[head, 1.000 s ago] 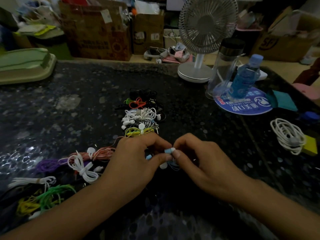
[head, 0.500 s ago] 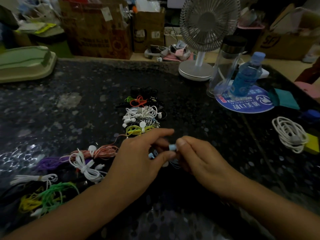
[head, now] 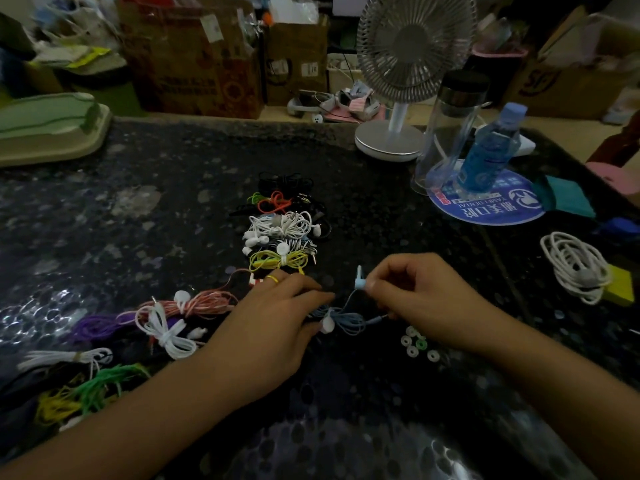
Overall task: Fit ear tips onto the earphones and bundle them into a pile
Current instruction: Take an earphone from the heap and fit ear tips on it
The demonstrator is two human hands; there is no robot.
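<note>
Head view: on the speckled black stone countertop [head: 145, 188], the right hand [head: 419, 299] pinches one pale blue earbud [head: 360, 280] between curled fingers, its thin blue cable [head: 346, 320] looping down to a small coil with a white ear tip [head: 327, 325] beside the left hand [head: 270, 327]. The left hand lies flat, fingers loosely extended over the coil, a yellow ring [head: 273, 279] on one finger; whether it grips anything I cannot tell. About five loose ring-shaped ear tips [head: 417, 344], white and green, lie near the right wrist. Beyond the hands sits a pile of bundled earphones [head: 280, 230]: black, orange, white, striped, yellow. More bundles [head: 166, 327] lie at left: pink, purple, white, green. One white coiled cable [head: 575, 266] lies far right. One mesh desk fan [head: 412, 46], two bottles; a round blue mat [head: 485, 206] shows partly legible "DENTAL".
</note>
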